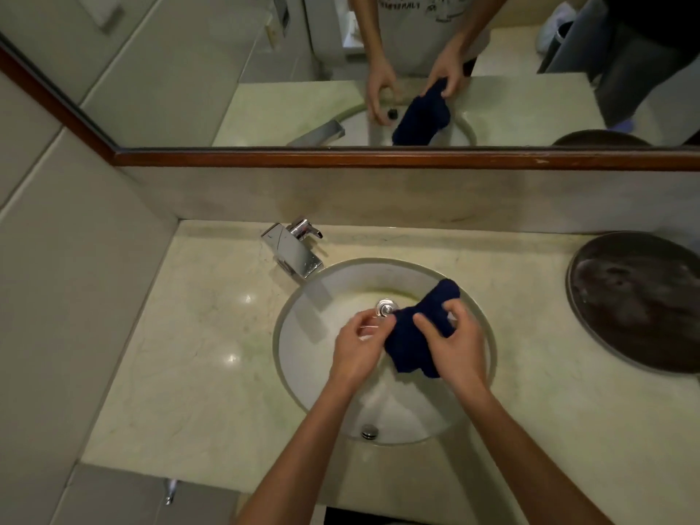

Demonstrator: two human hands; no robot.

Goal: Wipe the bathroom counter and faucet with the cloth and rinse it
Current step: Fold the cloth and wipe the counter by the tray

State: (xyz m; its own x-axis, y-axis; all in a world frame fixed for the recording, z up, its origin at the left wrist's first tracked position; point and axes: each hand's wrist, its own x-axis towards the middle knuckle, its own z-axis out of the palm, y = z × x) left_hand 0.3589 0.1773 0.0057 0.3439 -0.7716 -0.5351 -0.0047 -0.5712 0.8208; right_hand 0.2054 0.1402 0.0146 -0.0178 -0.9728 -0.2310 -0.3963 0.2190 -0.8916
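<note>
I have both hands over the basin [299, 335]. My right hand [450, 342] pinches the cloth [411, 339] between thumb and fingers, closed on its upper edge, so the dark blue bundle hangs bunched above the bowl rather than over the counter [197, 354]; I judge that keeps any drips inside the sink. My left hand [360, 346] sits just beside the cloth's left edge, fingers curled toward it. Whether it actually grips the fabric or only touches it I cannot tell, since the fingertips meet the cloth in front of the drain [386, 308].

The cloth is scrunched, not spread flat, which to me suits wringing or rinsing more than wiping. The faucet [293, 252] stands at the back left of the basin, well apart from both hands, its spout angled toward the bowl. I see no stream from it, though the view is too soft to be sure. The overflow [369, 431] shows at the near wall of the basin.

Further out, the counter shines with a couple of light reflections on the left. A dark round tray [636, 297] rests at the right edge, clear of my work. The mirror [492, 100] behind repeats hands and cloth.
</note>
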